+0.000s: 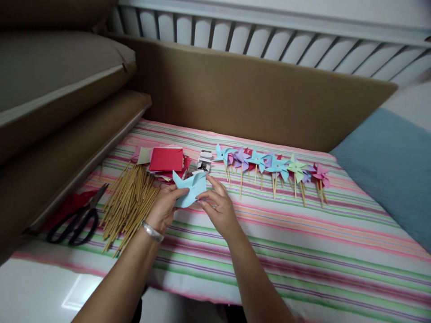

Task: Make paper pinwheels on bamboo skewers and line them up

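A light blue paper pinwheel head (190,190), with its corners partly folded in, is held up between both hands. My left hand (168,202) grips its left side, thumb on top. On the right side, my right hand (217,206) pinches the paper's edge with thumb and fingers. No stick shows on this piece. Just beyond it lie a stack of coloured paper squares (166,159), red on top, and a small open white box (204,160) whose dark contents are too small to name. A heap of thin wooden sticks (129,202) lies beside my left wrist.
Finished pinwheels (278,168) on sticks lie in a row at the back right. Black-handled scissors (79,217) rest at the left by red material. Cushions (67,76) are stacked on the left; a brown board (252,96) stands behind the striped cloth (303,251).
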`<action>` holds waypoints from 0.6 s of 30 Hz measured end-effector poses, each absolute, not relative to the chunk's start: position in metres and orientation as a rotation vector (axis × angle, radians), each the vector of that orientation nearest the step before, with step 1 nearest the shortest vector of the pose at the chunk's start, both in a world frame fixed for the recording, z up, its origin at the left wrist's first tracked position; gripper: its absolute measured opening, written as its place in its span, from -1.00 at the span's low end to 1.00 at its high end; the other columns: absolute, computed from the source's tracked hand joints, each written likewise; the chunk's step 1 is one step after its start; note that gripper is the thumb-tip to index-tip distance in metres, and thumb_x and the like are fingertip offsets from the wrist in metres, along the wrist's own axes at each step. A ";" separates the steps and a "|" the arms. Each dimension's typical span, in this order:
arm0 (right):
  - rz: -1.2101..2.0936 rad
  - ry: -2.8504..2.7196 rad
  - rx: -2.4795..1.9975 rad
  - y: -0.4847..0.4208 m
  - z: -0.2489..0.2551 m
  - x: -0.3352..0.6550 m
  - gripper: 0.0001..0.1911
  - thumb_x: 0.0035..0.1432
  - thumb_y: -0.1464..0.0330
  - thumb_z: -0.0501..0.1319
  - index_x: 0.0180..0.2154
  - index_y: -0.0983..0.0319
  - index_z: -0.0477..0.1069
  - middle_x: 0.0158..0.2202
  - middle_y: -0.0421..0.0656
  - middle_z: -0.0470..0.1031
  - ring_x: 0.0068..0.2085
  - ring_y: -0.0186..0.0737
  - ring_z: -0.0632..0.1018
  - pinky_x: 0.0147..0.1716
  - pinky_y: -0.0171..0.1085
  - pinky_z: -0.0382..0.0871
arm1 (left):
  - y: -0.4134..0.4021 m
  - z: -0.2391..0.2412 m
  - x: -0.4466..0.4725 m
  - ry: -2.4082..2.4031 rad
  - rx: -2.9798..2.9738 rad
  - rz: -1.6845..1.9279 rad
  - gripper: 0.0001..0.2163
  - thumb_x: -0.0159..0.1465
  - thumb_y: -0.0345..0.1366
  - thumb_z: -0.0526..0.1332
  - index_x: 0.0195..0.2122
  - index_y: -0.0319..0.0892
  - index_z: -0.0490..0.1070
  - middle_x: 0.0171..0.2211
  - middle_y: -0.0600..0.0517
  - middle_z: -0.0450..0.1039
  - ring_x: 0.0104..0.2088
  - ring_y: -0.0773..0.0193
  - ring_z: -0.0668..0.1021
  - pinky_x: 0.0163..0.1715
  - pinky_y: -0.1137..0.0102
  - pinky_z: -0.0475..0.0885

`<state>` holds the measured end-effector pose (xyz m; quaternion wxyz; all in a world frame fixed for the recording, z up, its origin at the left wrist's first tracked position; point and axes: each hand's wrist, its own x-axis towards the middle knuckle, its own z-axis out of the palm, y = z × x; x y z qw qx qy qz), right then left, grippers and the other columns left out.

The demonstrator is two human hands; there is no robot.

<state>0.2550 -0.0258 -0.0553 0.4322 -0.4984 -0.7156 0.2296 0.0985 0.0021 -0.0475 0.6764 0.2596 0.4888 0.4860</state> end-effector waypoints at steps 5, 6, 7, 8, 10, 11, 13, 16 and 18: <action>0.721 -1.612 -1.297 -0.024 -0.058 0.252 -0.91 0.05 0.33 0.23 -0.38 0.16 0.51 0.23 -0.07 0.17 0.26 -0.06 0.15 0.18 -0.03 0.04 | -0.002 -0.048 0.105 1.095 0.652 1.047 -0.75 -0.21 -0.30 0.41 -0.48 -0.29 0.51 -0.59 0.03 0.50 -0.61 0.35 0.45 -0.53 0.43 0.33; 0.734 -1.579 -1.311 -0.023 -0.059 0.252 -0.92 0.04 0.33 0.24 -0.40 0.16 0.51 0.22 -0.06 0.18 0.26 -0.06 0.15 0.18 -0.03 0.04 | -0.002 -0.049 0.106 1.095 0.663 1.041 -0.76 -0.21 -0.31 0.41 -0.49 -0.29 0.51 -0.60 0.03 0.49 -0.60 0.34 0.45 -0.54 0.43 0.32; 0.745 -1.548 -1.327 -0.023 -0.060 0.251 -0.92 0.02 0.34 0.25 -0.41 0.16 0.52 0.22 -0.06 0.18 0.26 -0.05 0.15 0.18 -0.04 0.04 | -0.003 -0.050 0.107 1.094 0.676 1.037 -0.76 -0.21 -0.31 0.41 -0.49 -0.29 0.51 -0.60 0.03 0.49 -0.60 0.35 0.45 -0.54 0.44 0.31; 0.758 -1.521 -1.344 -0.022 -0.061 0.251 -0.93 0.01 0.34 0.26 -0.41 0.17 0.52 0.21 -0.06 0.19 0.25 -0.04 0.16 0.18 -0.04 0.05 | -0.003 -0.051 0.108 1.090 0.691 1.033 -0.77 -0.20 -0.32 0.40 -0.50 -0.29 0.51 -0.61 0.03 0.48 -0.60 0.35 0.45 -0.54 0.44 0.30; 0.788 -1.475 -1.384 -0.022 -0.062 0.251 -0.94 -0.03 0.36 0.27 -0.43 0.17 0.52 0.19 -0.05 0.21 0.24 -0.02 0.18 0.17 -0.03 0.06 | -0.004 -0.053 0.109 1.083 0.721 1.027 -0.79 -0.19 -0.32 0.39 -0.51 -0.29 0.51 -0.62 0.04 0.47 -0.60 0.37 0.44 -0.54 0.46 0.28; 0.802 -1.457 -1.405 -0.021 -0.061 0.250 -0.94 -0.04 0.36 0.28 -0.44 0.18 0.52 0.18 -0.04 0.23 0.24 -0.01 0.19 0.16 -0.03 0.07 | -0.004 -0.054 0.110 1.079 0.735 1.022 -0.80 -0.19 -0.32 0.39 -0.51 -0.29 0.51 -0.62 0.04 0.47 -0.60 0.37 0.43 -0.54 0.47 0.27; 0.819 -1.445 -1.433 -0.021 -0.060 0.250 -0.94 -0.05 0.36 0.28 -0.45 0.19 0.52 0.16 0.00 0.25 0.23 0.01 0.21 0.16 -0.02 0.07 | -0.004 -0.055 0.110 1.079 0.751 1.015 -0.81 -0.18 -0.32 0.39 -0.52 -0.29 0.51 -0.62 0.05 0.46 -0.61 0.40 0.42 -0.55 0.48 0.25; 0.816 -1.452 -1.443 -0.021 -0.058 0.249 -0.92 -0.04 0.34 0.26 -0.46 0.20 0.51 0.14 0.02 0.26 0.21 -0.01 0.23 0.15 -0.03 0.06 | -0.003 -0.055 0.110 1.073 0.758 1.007 -0.81 -0.19 -0.32 0.39 -0.53 -0.29 0.51 -0.63 0.06 0.45 -0.61 0.41 0.40 -0.55 0.49 0.23; 0.810 -1.453 -1.449 -0.021 -0.059 0.249 -0.90 -0.04 0.32 0.26 -0.46 0.20 0.51 0.14 0.03 0.27 0.21 -0.02 0.24 0.14 -0.04 0.08 | -0.003 -0.055 0.110 1.067 0.758 1.008 -0.80 -0.19 -0.32 0.39 -0.52 -0.29 0.52 -0.63 0.06 0.45 -0.61 0.41 0.40 -0.55 0.48 0.24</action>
